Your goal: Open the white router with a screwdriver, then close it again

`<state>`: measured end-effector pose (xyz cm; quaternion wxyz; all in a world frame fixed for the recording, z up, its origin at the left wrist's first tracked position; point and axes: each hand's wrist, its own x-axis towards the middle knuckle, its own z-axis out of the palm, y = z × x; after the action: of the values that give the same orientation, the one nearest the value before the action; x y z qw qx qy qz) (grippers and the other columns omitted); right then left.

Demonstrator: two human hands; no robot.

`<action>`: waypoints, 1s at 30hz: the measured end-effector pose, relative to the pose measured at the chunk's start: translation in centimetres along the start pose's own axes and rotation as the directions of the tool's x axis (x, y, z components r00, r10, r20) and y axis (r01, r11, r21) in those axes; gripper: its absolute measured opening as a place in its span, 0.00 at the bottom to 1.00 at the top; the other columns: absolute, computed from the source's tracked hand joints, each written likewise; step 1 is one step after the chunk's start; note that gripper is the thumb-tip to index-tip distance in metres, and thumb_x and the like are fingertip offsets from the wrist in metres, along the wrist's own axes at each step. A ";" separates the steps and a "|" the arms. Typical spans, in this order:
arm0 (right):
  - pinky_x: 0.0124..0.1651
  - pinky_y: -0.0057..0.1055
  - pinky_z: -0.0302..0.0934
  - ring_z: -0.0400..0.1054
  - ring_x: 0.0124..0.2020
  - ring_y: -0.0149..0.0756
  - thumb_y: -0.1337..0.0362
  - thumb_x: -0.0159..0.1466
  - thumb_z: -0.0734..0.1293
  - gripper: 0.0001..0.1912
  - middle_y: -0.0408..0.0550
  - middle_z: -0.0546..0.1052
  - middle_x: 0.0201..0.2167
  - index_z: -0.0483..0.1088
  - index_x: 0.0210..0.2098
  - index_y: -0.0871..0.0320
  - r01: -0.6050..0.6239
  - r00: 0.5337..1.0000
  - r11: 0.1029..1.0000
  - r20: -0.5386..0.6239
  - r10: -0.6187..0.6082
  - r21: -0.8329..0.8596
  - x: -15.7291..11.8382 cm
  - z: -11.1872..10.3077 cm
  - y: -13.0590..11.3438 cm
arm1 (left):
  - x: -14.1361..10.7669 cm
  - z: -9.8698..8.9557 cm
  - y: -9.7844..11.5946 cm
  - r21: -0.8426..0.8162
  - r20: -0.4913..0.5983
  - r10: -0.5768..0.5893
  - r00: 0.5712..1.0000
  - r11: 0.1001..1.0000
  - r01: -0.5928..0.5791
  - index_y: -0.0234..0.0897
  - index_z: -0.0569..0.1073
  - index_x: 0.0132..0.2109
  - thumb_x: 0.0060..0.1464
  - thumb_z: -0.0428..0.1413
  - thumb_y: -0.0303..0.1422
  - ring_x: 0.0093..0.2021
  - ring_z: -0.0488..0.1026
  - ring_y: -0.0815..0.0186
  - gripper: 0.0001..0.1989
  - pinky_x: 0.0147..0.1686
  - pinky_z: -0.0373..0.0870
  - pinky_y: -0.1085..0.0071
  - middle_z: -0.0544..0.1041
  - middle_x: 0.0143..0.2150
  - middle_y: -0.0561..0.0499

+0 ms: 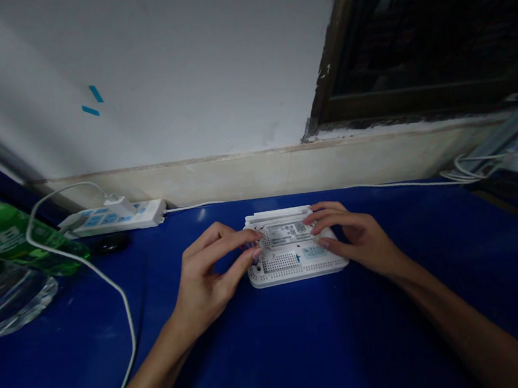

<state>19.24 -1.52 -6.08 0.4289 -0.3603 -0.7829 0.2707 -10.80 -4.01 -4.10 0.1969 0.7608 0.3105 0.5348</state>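
Note:
A white router [286, 272] lies with its vented underside up on the blue table, its label and a pale sticker showing. A white bar, possibly a folded antenna, runs along its far edge. My left hand [209, 273] is at the router's left end, thumb and index finger closed in a pinch. A small bluish, see-through bit shows at those fingertips; I cannot make out what it is. My right hand [356, 236] reaches over the router's right end. Its fingers are spread and bent, with fingertips on or just above the underside near the label.
At the left, a white power strip [150, 214] with a plugged-in charger [120, 205] stands by the wall. Its white cable [124, 301] loops down across the table. A green bottle [11, 235] lies beside a dark mouse-like object [110, 243]. Cables [465, 172] bunch at the right.

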 end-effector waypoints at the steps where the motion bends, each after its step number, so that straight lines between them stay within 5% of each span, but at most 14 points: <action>1: 0.60 0.54 0.64 0.72 0.54 0.47 0.61 0.63 0.75 0.05 0.47 0.83 0.42 0.81 0.39 0.47 0.020 0.999 1.000 -0.048 -0.019 0.023 0.1 0.2 -0.2 | 0.0 -0.1 0.1 0.001 0.003 0.007 1.000 1.000 -0.007 0.43 0.81 0.50 0.60 0.65 0.25 0.40 0.77 0.66 0.13 0.39 0.75 0.68 0.81 0.40 0.51; 4: 0.49 0.47 0.69 0.74 0.42 0.44 0.62 0.63 0.74 0.05 0.46 0.84 0.35 0.82 0.38 0.46 0.015 0.995 0.995 -0.103 -0.005 0.097 0.2 0.8 -0.9 | 0.0 -0.5 0.5 -0.010 0.080 0.017 0.997 1.000 -0.016 0.44 0.79 0.56 0.63 0.61 0.26 0.44 0.78 0.64 0.16 0.44 0.76 0.66 0.82 0.45 0.49; 8: 0.44 0.44 0.69 0.74 0.40 0.43 0.62 0.62 0.75 0.05 0.46 0.84 0.34 0.83 0.38 0.45 -0.021 0.994 0.982 -0.105 0.041 0.187 0.2 1.2 -1.5 | 0.0 -1.0 0.7 -0.022 0.172 -0.029 0.985 0.999 0.034 0.46 0.76 0.61 0.67 0.55 0.25 0.53 0.79 0.62 0.19 0.54 0.75 0.62 0.82 0.54 0.48; 16: 0.41 0.39 0.70 0.76 0.36 0.40 0.57 0.61 0.75 0.05 0.48 0.83 0.33 0.83 0.34 0.50 -0.156 0.981 0.953 -0.069 0.179 0.260 0.2 1.6 -2.1 | 0.2 0.0 0.6 0.019 0.048 0.020 0.999 1.000 -0.021 0.44 0.81 0.52 0.61 0.63 0.25 0.43 0.80 0.65 0.14 0.43 0.77 0.68 0.84 0.46 0.50; 24: 0.42 0.37 0.72 0.78 0.37 0.40 0.57 0.60 0.76 0.07 0.47 0.84 0.34 0.82 0.34 0.53 -0.256 0.960 0.927 -0.044 0.278 0.276 0.2 1.8 -2.2 | -0.3 -0.3 0.6 0.054 0.162 0.000 0.987 0.998 -0.009 0.47 0.73 0.64 0.65 0.57 0.24 0.55 0.78 0.63 0.23 0.55 0.75 0.64 0.80 0.57 0.50; 30: 0.42 0.37 0.73 0.78 0.37 0.40 0.56 0.60 0.76 0.08 0.47 0.84 0.35 0.82 0.34 0.53 -0.282 0.950 0.919 -0.053 0.307 0.276 0.1 1.8 -1.5 | -0.3 0.3 0.2 0.035 0.139 0.012 0.990 0.999 -0.017 0.45 0.75 0.61 0.65 0.58 0.25 0.49 0.79 0.62 0.20 0.49 0.76 0.63 0.82 0.52 0.48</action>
<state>17.14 -2.54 -5.81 0.4645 -0.4257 -0.6550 0.4171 -10.57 -4.35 -4.24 0.2003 0.8019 0.3002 0.4761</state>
